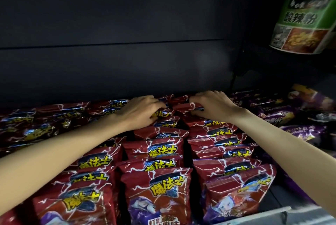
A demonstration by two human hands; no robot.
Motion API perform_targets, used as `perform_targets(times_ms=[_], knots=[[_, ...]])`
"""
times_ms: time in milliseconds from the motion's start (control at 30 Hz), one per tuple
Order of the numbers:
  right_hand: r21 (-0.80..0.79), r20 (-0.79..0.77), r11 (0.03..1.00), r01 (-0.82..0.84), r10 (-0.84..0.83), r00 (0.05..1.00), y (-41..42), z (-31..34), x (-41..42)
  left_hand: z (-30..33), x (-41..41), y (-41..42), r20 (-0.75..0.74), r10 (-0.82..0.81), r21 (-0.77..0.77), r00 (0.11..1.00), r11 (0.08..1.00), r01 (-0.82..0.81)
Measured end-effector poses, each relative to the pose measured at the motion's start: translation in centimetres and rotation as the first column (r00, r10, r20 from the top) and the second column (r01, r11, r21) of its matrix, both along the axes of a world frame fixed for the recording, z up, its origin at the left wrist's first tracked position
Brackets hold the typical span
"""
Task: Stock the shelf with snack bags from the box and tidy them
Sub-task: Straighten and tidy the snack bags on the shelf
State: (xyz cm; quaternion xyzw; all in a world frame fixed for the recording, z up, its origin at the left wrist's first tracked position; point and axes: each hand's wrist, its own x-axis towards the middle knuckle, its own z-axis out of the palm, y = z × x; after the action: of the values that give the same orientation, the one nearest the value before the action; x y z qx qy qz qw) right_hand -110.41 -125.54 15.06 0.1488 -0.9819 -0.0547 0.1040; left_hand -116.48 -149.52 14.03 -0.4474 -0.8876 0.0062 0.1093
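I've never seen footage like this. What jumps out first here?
Rows of shiny red snack bags fill the shelf from front to back. At the far end two bare arms meet, the left hand and right hand each with a grip on bags in the back rows. A green noodle cup sits upper right.

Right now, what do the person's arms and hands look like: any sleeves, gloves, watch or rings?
Both arms are bare for as far as the head view shows them; no sleeve edge enters the frame. The left hand and right hand wear no gloves. No watch or band shows at either wrist, and no ring is visible, though the fingertips are partly hidden among the bags.
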Motion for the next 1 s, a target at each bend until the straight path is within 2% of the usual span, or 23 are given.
perform_targets(times_ms=[100,167,333,467,533,600,667,800,900,1000], knots=[[-0.067,-0.059,0.997,0.032,-0.036,0.998,0.1,-0.4,0.0,-0.3,-0.5,-0.1,-0.048,-0.036,0.049,0.998,0.998,0.039],[-0.095,-0.058,0.995,0.04,-0.046,0.997,-0.3,-0.5,-0.4,-0.5,-0.9,0.1,-0.022,-0.04,0.035,0.999,0.999,0.041],[-0.035,-0.042,0.996,0.084,-0.085,0.995,-0.8,-0.1,-0.9,-1.0,-1.4,0.2,0.034,-0.039,0.052,0.999,0.998,0.038],[-0.233,0.141,0.968,0.087,-0.055,0.988,0.1,1.4,-1.0,0.0,-1.9,-0.5,0.257,-0.044,0.163,0.965,0.987,0.002],[-0.244,0.154,0.967,0.07,-0.032,0.988,0.2,1.5,-1.2,0.5,-2.3,-0.9,0.352,-0.053,0.225,0.934,0.974,-0.029],[-0.242,0.135,0.968,0.066,-0.033,0.99,-0.1,1.1,-1.3,0.5,-2.4,-1.1,0.384,-0.065,0.28,0.921,0.959,-0.049],[-0.226,0.1,0.972,0.067,-0.045,0.994,-0.6,0.8,-1.4,0.2,-2.1,-0.8,0.325,-0.07,0.316,0.943,0.948,-0.038],[-0.161,0.04,0.987,0.029,-0.023,0.999,-1.2,1.4,-1.1,-0.4,-1.5,-0.7,0.242,-0.041,0.295,0.969,0.955,-0.034],[-0.207,-0.025,0.978,-0.038,0.033,0.999,-1.7,2.2,-0.7,0.5,-1.3,-2.5,0.202,-0.053,0.284,0.978,0.959,-0.006],[-0.298,-0.039,0.943,-0.147,0.142,0.989,-2.9,2.9,-1.0,2.5,-0.8,-6.5,0.104,-0.056,0.36,0.993,0.933,0.015]])
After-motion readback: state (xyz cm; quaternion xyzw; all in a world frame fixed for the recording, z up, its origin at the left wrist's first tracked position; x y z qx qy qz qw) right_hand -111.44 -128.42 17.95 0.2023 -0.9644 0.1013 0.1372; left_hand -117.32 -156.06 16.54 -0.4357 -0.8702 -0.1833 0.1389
